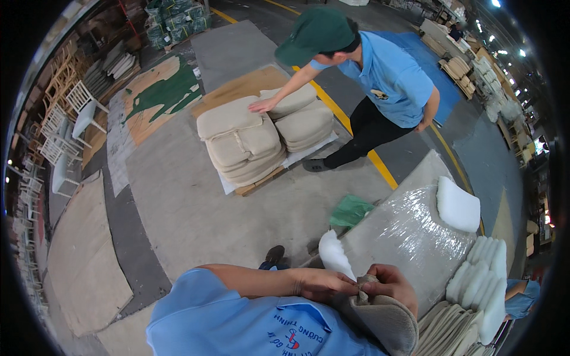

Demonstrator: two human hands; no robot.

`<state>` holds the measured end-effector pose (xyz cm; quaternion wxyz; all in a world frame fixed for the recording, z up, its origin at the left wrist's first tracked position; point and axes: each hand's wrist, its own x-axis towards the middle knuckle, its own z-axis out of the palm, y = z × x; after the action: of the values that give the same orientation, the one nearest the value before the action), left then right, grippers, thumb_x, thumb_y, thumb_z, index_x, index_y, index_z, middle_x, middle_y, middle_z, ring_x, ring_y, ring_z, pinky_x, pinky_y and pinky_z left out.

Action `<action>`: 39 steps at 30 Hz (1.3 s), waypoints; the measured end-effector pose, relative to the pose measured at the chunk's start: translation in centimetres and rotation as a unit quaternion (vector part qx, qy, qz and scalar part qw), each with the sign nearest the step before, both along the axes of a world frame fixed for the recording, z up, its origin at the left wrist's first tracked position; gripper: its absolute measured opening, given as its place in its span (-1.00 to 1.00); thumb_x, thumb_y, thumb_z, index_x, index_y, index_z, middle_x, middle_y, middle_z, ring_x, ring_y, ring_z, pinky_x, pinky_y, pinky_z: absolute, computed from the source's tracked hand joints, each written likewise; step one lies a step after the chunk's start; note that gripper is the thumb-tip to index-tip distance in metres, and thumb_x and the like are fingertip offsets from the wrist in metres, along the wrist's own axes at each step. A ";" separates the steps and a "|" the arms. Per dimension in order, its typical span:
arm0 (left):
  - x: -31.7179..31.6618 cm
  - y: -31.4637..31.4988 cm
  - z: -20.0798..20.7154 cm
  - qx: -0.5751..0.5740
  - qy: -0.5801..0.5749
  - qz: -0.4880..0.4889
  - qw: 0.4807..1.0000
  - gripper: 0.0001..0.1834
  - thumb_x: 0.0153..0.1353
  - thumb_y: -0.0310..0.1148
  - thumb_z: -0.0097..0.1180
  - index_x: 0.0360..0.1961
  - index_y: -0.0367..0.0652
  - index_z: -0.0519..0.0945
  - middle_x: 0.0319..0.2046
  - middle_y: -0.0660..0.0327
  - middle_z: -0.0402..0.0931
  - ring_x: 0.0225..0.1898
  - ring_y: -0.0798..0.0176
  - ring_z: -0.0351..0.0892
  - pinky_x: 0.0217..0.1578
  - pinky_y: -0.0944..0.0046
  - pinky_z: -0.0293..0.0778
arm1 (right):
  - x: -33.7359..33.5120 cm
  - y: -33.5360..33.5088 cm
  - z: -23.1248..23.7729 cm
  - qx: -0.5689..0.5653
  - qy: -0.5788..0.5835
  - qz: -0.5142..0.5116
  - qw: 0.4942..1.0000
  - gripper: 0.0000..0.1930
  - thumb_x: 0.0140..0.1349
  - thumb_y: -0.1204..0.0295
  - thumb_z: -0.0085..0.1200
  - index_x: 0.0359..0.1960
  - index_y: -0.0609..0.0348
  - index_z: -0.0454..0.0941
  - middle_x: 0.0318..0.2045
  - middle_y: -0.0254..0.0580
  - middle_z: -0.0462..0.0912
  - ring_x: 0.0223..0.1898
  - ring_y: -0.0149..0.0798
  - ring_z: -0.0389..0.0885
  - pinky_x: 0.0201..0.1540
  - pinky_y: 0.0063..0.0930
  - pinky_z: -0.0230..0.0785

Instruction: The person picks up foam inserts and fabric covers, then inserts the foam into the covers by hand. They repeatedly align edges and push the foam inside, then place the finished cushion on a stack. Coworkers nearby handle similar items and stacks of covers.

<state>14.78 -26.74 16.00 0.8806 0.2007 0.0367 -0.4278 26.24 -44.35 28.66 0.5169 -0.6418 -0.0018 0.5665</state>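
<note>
Close to my body, a beige fabric cushion cover [385, 323] hangs curved below my hands. My left hand [328, 285] pinches a gathered bit of its fabric from the left. From the right, my right hand [393, 287] grips the same edge, with thumb and fingers bent round it. The two hands almost meet, and the fingertips are partly hidden in the folds. Just beyond my left hand a piece of white padding [334, 255] sticks up; whether it is inside the cover I cannot tell.
A plastic-wrapped table [404, 225] stands ahead right, with a white pad [458, 204] on it. White pads [478, 273] and folded beige covers [448, 332] are stacked at right. Ahead, a co-worker [386, 77] touches beige cushions [243, 136] on a pallet. White chairs [86, 110] stand left.
</note>
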 end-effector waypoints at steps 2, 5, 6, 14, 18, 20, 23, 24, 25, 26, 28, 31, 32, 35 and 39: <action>0.3 0.2 0.0 0.016 -0.011 0.017 1.000 -0.52 0.45 -0.11 0.26 0.26 -0.09 0.51 0.02 0.37 0.61 -0.04 0.54 0.63 -0.13 0.41 0.61 | 0.2 0.1 -0.1 -0.009 -0.024 0.005 1.000 -0.85 0.28 0.52 0.38 -0.37 0.21 0.61 -0.46 -0.33 0.69 -0.41 -0.47 0.61 -0.31 -0.58 0.38; 0.5 0.5 -0.3 0.016 0.007 0.080 0.997 -0.65 0.47 -0.15 0.25 0.16 -0.04 0.55 -0.12 0.47 0.60 -0.33 0.73 0.57 -0.48 0.63 0.47 | 0.8 0.2 -0.3 -0.034 -0.029 -0.013 0.999 -0.83 0.30 0.46 0.37 -0.39 0.21 0.62 -0.50 -0.35 0.66 -0.46 -0.48 0.58 -0.37 -0.57 0.36; 0.5 0.5 -0.5 -0.018 0.014 0.114 0.993 -0.68 0.48 -0.17 0.24 0.13 -0.04 0.56 -0.16 0.50 0.58 -0.40 0.79 0.53 -0.57 0.68 0.38 | 0.9 0.3 -0.4 -0.083 -0.040 -0.027 0.995 -0.82 0.31 0.44 0.37 -0.40 0.22 0.63 -0.52 -0.36 0.66 -0.48 -0.48 0.56 -0.38 -0.57 0.35; -1.0 -0.1 -2.6 -0.117 -0.007 0.063 0.991 -0.53 0.50 -0.18 0.21 0.34 -0.07 0.52 0.18 0.33 0.60 0.23 0.32 0.54 0.34 0.19 0.35 | 1.4 1.4 -0.4 -0.095 -0.106 0.019 0.990 -0.76 0.34 0.34 0.38 -0.39 0.26 0.70 -0.54 -0.37 0.66 -0.49 -0.53 0.55 -0.40 -0.56 0.34; -0.8 0.3 -3.3 -0.066 0.054 0.096 0.992 -0.50 0.50 -0.12 0.21 0.36 -0.05 0.51 0.22 0.32 0.60 0.25 0.29 0.55 0.31 0.14 0.41 | 1.6 1.7 -0.4 -0.076 -0.103 0.028 0.991 -0.76 0.32 0.34 0.39 -0.39 0.28 0.71 -0.53 -0.36 0.67 -0.47 -0.52 0.55 -0.38 -0.55 0.35; -0.6 0.3 -3.3 -0.041 0.082 0.129 0.987 -0.47 0.50 -0.10 0.20 0.39 -0.05 0.48 0.25 0.31 0.59 0.27 0.26 0.55 0.31 0.11 0.42 | 1.8 1.8 -0.3 -0.106 -0.136 0.042 0.984 -0.76 0.33 0.33 0.38 -0.36 0.29 0.72 -0.52 -0.37 0.67 -0.46 -0.52 0.55 -0.36 -0.54 0.35; -0.4 0.0 -3.1 -0.081 0.030 0.205 0.975 -0.47 0.51 -0.08 0.19 0.39 -0.04 0.49 0.26 0.30 0.58 0.28 0.24 0.55 0.32 0.09 0.43 | 2.3 2.1 -0.2 -0.151 -0.171 0.089 0.970 -0.78 0.37 0.35 0.35 -0.32 0.30 0.72 -0.51 -0.39 0.67 -0.46 -0.53 0.56 -0.39 -0.57 0.35; -0.4 -0.1 -3.1 -0.092 0.039 0.201 0.975 -0.47 0.50 -0.08 0.20 0.38 -0.05 0.49 0.26 0.29 0.58 0.28 0.23 0.55 0.33 0.09 0.42 | 2.4 2.2 -0.1 -0.160 -0.179 0.107 0.965 -0.79 0.38 0.37 0.34 -0.31 0.30 0.72 -0.50 -0.40 0.66 -0.46 -0.53 0.56 -0.40 -0.59 0.35; -0.5 -0.2 -3.0 -0.099 0.049 0.196 0.974 -0.47 0.50 -0.08 0.20 0.37 -0.06 0.50 0.26 0.28 0.58 0.28 0.23 0.55 0.34 0.08 0.40 | 2.5 2.4 -0.1 -0.153 -0.171 0.107 0.967 -0.79 0.38 0.37 0.33 -0.29 0.30 0.73 -0.50 -0.41 0.66 -0.45 -0.54 0.56 -0.39 -0.58 0.36; -0.6 -0.3 -3.0 -0.114 0.053 0.189 0.974 -0.47 0.49 -0.08 0.21 0.36 -0.07 0.51 0.26 0.27 0.58 0.28 0.22 0.54 0.35 0.08 0.39 | 2.5 2.6 -0.2 -0.147 -0.161 0.108 0.970 -0.80 0.39 0.37 0.33 -0.28 0.30 0.73 -0.49 -0.42 0.66 -0.44 -0.54 0.56 -0.37 -0.58 0.36; -0.8 0.0 -2.9 -0.108 0.044 0.149 0.982 -0.47 0.49 -0.09 0.23 0.35 -0.11 0.52 0.26 0.26 0.58 0.30 0.23 0.53 0.37 0.07 0.36 | 2.3 2.9 -0.4 -0.138 -0.147 0.109 0.973 -0.80 0.40 0.36 0.32 -0.26 0.29 0.74 -0.47 -0.43 0.65 -0.41 -0.54 0.56 -0.33 -0.57 0.37; -1.5 0.8 -2.9 -0.052 0.035 0.121 0.991 -0.44 0.47 -0.09 0.25 0.35 -0.16 0.53 0.25 0.24 0.59 0.31 0.23 0.51 0.39 0.05 0.32 | 1.7 3.2 -1.3 -0.123 -0.166 0.133 0.969 -0.81 0.41 0.36 0.31 -0.23 0.26 0.73 -0.45 -0.43 0.66 -0.37 -0.55 0.55 -0.27 -0.55 0.39; -1.7 1.1 -2.9 -0.064 0.018 0.116 0.991 -0.43 0.47 -0.10 0.26 0.35 -0.18 0.53 0.25 0.24 0.59 0.31 0.24 0.50 0.40 0.05 0.31 | 1.6 3.3 -1.8 -0.125 -0.195 0.149 0.961 -0.82 0.41 0.36 0.30 -0.22 0.26 0.73 -0.45 -0.42 0.66 -0.36 -0.54 0.56 -0.26 -0.54 0.40; -2.5 1.6 -3.1 0.002 0.052 0.166 0.985 -0.51 0.58 -0.11 0.09 0.32 -0.25 0.55 0.15 0.24 0.64 0.20 0.33 0.56 0.27 0.26 0.41 | 1.5 3.3 -3.3 -0.098 -0.245 0.181 0.948 -0.82 0.42 0.36 0.28 -0.20 0.26 0.73 -0.47 -0.37 0.67 -0.36 -0.51 0.56 -0.26 -0.48 0.41; -2.9 1.1 -3.5 0.106 0.041 0.270 0.956 -0.54 0.64 -0.11 -0.04 0.27 -0.26 0.56 0.10 0.25 0.65 0.11 0.37 0.57 0.21 0.29 0.44 | 1.7 4.3 -6.1 -0.113 -0.279 0.198 0.933 -0.76 0.41 0.29 0.26 -0.17 0.25 0.71 -0.42 -0.13 0.72 -0.35 -0.38 0.63 -0.20 -0.41 0.47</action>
<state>11.88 -25.66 12.51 0.9345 0.2583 0.1707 -0.1759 27.93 -40.00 22.53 0.2967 -0.8151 -0.2091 0.4516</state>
